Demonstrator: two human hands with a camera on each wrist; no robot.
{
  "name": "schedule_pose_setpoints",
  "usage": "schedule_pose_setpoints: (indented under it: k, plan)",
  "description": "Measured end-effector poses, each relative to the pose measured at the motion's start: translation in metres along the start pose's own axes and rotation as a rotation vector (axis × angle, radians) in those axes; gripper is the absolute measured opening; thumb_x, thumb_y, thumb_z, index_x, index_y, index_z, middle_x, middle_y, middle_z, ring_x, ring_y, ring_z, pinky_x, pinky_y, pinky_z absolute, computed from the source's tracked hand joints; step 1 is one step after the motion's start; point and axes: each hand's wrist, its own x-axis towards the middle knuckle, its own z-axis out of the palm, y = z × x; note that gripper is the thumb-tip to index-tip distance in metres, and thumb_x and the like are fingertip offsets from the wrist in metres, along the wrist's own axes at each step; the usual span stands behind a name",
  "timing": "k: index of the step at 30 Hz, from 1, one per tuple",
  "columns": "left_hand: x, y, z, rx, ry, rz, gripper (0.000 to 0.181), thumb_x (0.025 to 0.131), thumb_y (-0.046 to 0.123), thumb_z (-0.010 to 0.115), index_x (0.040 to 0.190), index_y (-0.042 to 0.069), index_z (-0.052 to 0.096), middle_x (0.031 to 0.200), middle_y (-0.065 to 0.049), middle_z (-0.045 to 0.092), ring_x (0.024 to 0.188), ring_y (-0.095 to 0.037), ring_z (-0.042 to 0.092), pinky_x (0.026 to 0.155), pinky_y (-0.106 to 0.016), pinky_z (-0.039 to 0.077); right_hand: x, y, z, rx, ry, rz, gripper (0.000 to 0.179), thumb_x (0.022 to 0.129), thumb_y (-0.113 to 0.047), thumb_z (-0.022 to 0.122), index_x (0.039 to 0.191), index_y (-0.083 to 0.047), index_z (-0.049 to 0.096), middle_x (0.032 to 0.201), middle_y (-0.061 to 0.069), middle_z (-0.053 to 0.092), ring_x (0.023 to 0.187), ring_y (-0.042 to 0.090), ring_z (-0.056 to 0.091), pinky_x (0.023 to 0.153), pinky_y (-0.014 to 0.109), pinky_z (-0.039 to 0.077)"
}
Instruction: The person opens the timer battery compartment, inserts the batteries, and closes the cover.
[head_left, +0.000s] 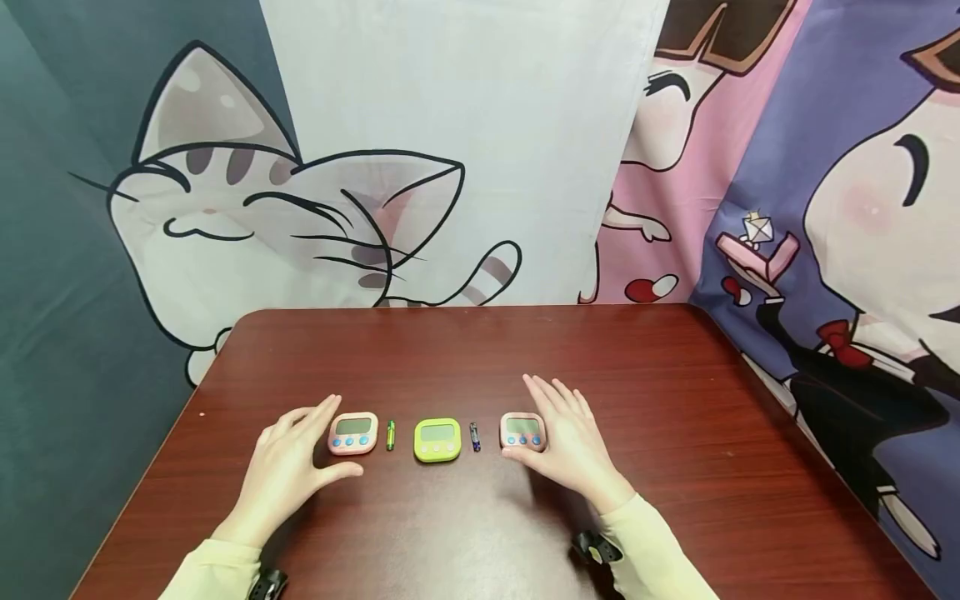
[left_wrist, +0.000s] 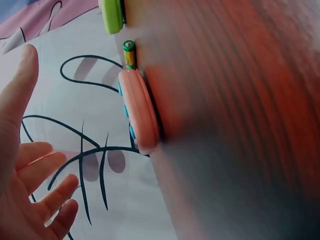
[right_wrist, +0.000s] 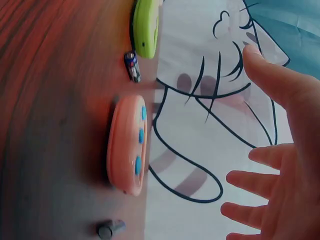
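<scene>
Fingers spread, my left hand (head_left: pixel 288 462) hovers beside a pink digital timer (head_left: pixel 353 434) with blue buttons. The left wrist view shows a gap between that hand and the timer. On the other side my right hand (head_left: pixel 567 442) is held over the right edge of a second pink timer (head_left: pixel 522 432), thumb and fingers apart, holding nothing. Between the two lies a lime green timer (head_left: pixel 437 441). A green battery (head_left: pixel 391 435) is on its left, a dark blue battery (head_left: pixel 475 437) on its right.
A small dark cylinder (right_wrist: pixel 110 229) lies beyond the right pink timer in the right wrist view; my hand hides it in the head view. Everything rests on a reddish-brown wooden table (head_left: pixel 465 350). Cartoon curtains (head_left: pixel 480 100) hang behind its far edge.
</scene>
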Motion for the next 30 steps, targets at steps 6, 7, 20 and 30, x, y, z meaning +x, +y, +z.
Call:
schedule_pose_setpoints:
  k: [6,7,20,30]
  plan:
    - [-0.001,-0.002,0.001,0.031,0.002,-0.006,0.093,0.055,0.055,0.083,0.132,0.01,0.054,0.122,-0.007,0.064,0.104,-0.03,0.053,0.082,-0.051,0.039,0.002,-0.008,0.009,0.021,-0.01,-0.025,0.096,0.066,-0.058,0.076,0.144,-0.013,0.041,0.14,0.01,0.049,0.131,0.035,0.041,0.108,0.052,0.025]
    - [-0.001,-0.003,0.002,0.034,-0.004,-0.008,0.093,0.055,0.054,0.083,0.132,0.01,0.054,0.121,-0.006,0.065,0.103,-0.03,0.053,0.081,-0.051,0.039,0.002,-0.009,0.011,0.021,-0.009,-0.028,0.096,0.066,-0.058,0.076,0.143,-0.013,0.042,0.14,0.01,0.049,0.13,0.036,0.041,0.108,0.052,0.026]
    - [-0.006,-0.008,0.004,0.052,-0.101,-0.053,0.086,0.061,0.056,0.079,0.131,0.011,0.056,0.102,-0.005,0.07,0.102,-0.03,0.053,0.082,-0.051,0.039,0.01,-0.026,0.03,0.024,-0.046,-0.081,0.092,0.069,-0.059,0.074,0.142,-0.012,0.044,0.14,0.006,0.05,0.131,0.033,0.041,0.107,0.051,0.028]
    - [-0.007,-0.009,0.003,0.037,-0.123,-0.069,0.086,0.062,0.053,0.08,0.131,0.009,0.056,0.114,-0.007,0.067,0.105,-0.03,0.053,0.085,-0.052,0.038,0.018,-0.045,0.042,0.029,-0.093,-0.083,0.094,0.069,-0.064,0.071,0.143,-0.014,0.043,0.142,0.004,0.048,0.132,0.031,0.041,0.096,0.055,0.036]
